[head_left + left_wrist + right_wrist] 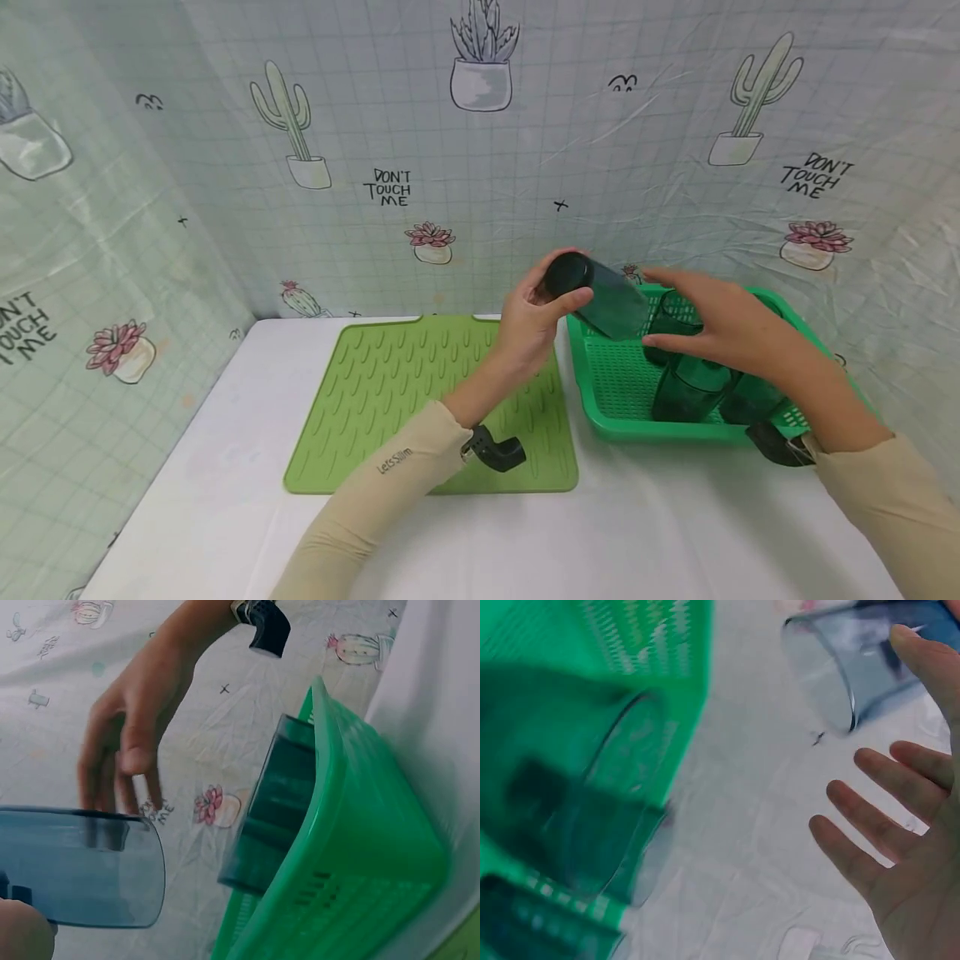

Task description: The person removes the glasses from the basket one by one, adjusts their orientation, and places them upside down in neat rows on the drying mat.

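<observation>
A tinted, clear drinking glass (618, 302) is tilted in the air, its dark base toward me and its mouth to the right. My left hand (525, 325) grips it near the base, thumb on one side. Just right of its mouth my right hand (731, 329) is spread with fingers extended; in the right wrist view the palm of this right hand (915, 862) holds nothing. Whether its thumb touches the glass (877, 660) I cannot tell. Below the right hand, several similar glasses (688, 392) stand in a green basket (592, 417), partly hidden by that hand.
A light green ridged drying mat (405, 400) lies left of the basket, under my left forearm. Both are on a white-covered table (525, 542). A cactus-patterned curtain (337, 250) hangs behind and at the sides.
</observation>
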`<action>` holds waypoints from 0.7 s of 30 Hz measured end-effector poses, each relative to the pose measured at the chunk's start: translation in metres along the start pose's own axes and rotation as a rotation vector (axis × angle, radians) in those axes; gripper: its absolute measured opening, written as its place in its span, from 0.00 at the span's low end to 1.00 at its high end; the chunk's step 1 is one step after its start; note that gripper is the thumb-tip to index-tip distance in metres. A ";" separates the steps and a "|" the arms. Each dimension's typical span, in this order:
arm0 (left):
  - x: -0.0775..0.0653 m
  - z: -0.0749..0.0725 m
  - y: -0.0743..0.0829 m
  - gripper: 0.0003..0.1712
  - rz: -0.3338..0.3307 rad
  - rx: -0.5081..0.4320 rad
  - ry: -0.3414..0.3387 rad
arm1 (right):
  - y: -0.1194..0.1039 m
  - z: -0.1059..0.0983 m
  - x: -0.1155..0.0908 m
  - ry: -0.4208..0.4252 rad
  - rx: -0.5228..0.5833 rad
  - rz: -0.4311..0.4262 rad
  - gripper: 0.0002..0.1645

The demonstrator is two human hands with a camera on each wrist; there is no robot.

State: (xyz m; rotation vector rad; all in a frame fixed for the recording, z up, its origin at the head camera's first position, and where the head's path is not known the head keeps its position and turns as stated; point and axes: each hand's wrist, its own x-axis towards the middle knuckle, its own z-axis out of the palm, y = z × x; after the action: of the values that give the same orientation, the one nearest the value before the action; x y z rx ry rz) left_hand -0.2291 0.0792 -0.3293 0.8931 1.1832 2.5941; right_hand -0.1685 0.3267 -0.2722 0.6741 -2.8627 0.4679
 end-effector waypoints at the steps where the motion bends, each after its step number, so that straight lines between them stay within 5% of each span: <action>1: 0.000 -0.001 0.003 0.31 -0.007 0.026 0.008 | 0.003 -0.001 -0.003 -0.017 -0.027 0.009 0.49; 11: -0.001 -0.021 0.028 0.35 -0.029 0.276 0.013 | 0.032 0.006 -0.027 -0.202 -0.212 0.026 0.43; 21: -0.005 -0.034 0.052 0.36 0.002 0.359 0.007 | 0.049 0.008 -0.027 -0.334 -0.143 0.015 0.46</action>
State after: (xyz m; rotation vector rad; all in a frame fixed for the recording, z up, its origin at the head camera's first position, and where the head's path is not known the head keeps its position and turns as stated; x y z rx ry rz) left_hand -0.2395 0.0208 -0.3104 0.9439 1.6838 2.4272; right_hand -0.1675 0.3765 -0.2983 0.7704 -3.1733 0.1601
